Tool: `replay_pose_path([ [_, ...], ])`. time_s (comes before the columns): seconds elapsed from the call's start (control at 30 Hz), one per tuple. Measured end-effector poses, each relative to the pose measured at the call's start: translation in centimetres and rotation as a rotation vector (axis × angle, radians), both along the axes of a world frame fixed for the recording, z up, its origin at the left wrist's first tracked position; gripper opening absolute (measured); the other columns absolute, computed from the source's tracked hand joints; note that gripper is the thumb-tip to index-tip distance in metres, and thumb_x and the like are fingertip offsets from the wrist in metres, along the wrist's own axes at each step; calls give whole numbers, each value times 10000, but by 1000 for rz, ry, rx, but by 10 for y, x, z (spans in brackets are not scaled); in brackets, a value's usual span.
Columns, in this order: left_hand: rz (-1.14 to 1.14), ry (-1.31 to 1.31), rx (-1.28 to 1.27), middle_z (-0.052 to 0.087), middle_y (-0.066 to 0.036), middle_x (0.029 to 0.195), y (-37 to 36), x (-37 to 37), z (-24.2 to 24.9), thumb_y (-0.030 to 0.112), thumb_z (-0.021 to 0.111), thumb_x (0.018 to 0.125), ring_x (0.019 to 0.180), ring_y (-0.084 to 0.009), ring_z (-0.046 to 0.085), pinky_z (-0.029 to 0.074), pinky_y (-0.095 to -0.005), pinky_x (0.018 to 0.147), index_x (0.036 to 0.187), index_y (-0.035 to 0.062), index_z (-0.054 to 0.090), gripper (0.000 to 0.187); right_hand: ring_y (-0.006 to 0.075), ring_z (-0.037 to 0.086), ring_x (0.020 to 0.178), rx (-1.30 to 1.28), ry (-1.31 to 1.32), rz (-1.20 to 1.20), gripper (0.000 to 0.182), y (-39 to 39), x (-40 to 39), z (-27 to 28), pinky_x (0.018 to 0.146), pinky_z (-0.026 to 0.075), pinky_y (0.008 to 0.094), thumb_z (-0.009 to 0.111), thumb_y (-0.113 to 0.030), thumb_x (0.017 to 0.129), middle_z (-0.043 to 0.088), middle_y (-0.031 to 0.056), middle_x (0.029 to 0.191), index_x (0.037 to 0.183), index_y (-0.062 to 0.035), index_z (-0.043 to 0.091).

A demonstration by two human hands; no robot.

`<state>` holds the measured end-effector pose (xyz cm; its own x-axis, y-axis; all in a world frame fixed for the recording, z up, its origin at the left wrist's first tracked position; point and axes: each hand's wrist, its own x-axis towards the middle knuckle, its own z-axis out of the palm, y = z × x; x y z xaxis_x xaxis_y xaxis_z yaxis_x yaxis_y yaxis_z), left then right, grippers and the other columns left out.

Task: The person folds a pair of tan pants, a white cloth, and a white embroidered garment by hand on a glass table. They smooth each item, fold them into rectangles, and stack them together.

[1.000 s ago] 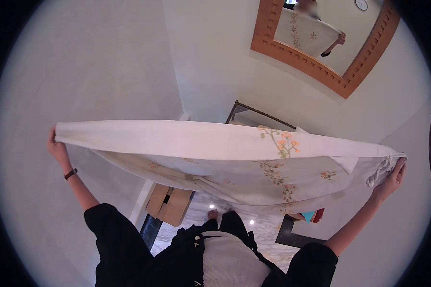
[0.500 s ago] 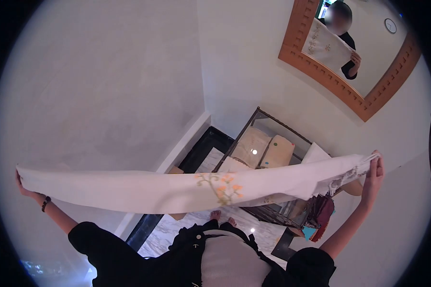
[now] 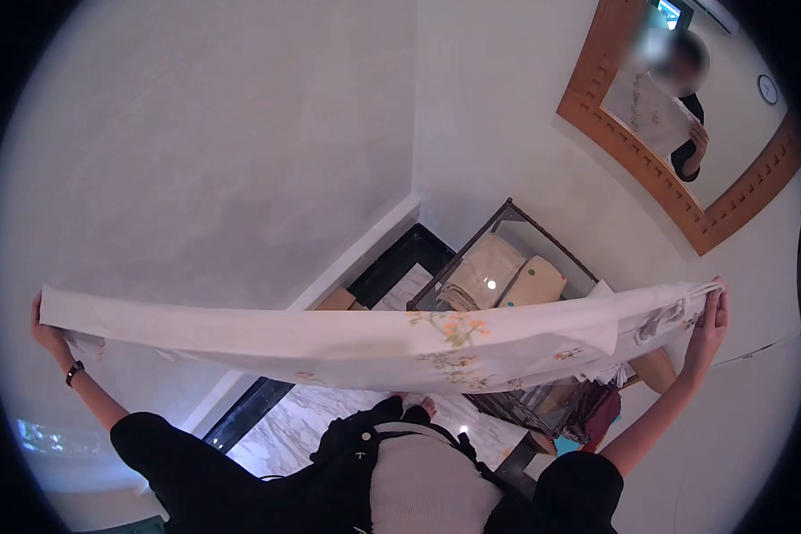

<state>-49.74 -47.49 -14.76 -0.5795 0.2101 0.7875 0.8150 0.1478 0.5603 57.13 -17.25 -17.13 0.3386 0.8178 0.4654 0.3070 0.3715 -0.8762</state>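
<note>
1. Long white cloth (image 3: pixel 267 334) with orange-and-green flower sprays, stretched lengthwise from 9 o'clock to 3 o'clock, passing just below centre. Upper edge nearly straight; lower part sagging in a shallow curve towards 6 o'clock.

2. Left hand (image 3: pixel 49 329) at 9 o'clock: raised, fingers curled in around the cloth's far end, with no gap showing in the grip. Exact thumb position impossible to tell.

3. Right hand (image 3: pixel 712 320) at 3 o'clock: upright, fingers bent tightly over the gathered opposite end, closed on the fabric.

4. Both arms spread wide, hands at nearly equal height. Left forearm (image 3: pixel 98 398) angled towards 11 o'clock, with a narrow dark wristband (image 3: pixel 75 373); right forearm (image 3: pixel 654 427) angled towards 1 o'clock. Loose black sleeves (image 3: pixel 191 467) above both.

5. Beyond the cloth, near centre towards 3 o'clock: dark slim-framed metal rack (image 3: pixel 554 241) holding folded cream cloths (image 3: pixel 485 267).

6. At 2 o'clock: wall mirror in a notched orange-brown wooden frame (image 3: pixel 636 172), reflecting person and cloth.

7. At 7 o'clock: pale grey-veined marble floor (image 3: pixel 307 414).
</note>
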Motion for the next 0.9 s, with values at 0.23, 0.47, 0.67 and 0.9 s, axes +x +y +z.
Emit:
replay_pose_path([
  [0.23,309,-144,-173,686,-67,1018,-43,-121,7,136,577,872,877,-118,604,479,-277,775,1097,2,672,278,75,560,934,303,130,-94,320,27,4,22,808,456,235,511,-204,992,601,34,1084,1227,11,546],
  [0.47,51,-59,-246,652,-31,880,-10,-74,4,213,610,878,775,-101,552,457,-262,696,1084,-30,651,321,82,529,1010,133,31,-154,377,25,13,17,844,426,244,595,-275,946,599,23,1102,1206,-3,573],
  [0.67,97,-109,-251,666,-46,894,9,-86,-16,311,652,883,773,-108,577,471,-280,696,1078,-45,645,406,43,495,874,0,62,-143,323,27,20,-1,701,366,198,634,-297,913,595,-32,1019,1132,-60,629],
  [0.9,-86,-273,-24,610,-105,1202,39,-20,-6,429,650,866,1064,-188,572,431,-309,926,1274,-30,554,621,46,528,883,56,170,40,276,15,37,-3,729,429,228,606,-246,933,603,-14,979,1112,-37,621],
])
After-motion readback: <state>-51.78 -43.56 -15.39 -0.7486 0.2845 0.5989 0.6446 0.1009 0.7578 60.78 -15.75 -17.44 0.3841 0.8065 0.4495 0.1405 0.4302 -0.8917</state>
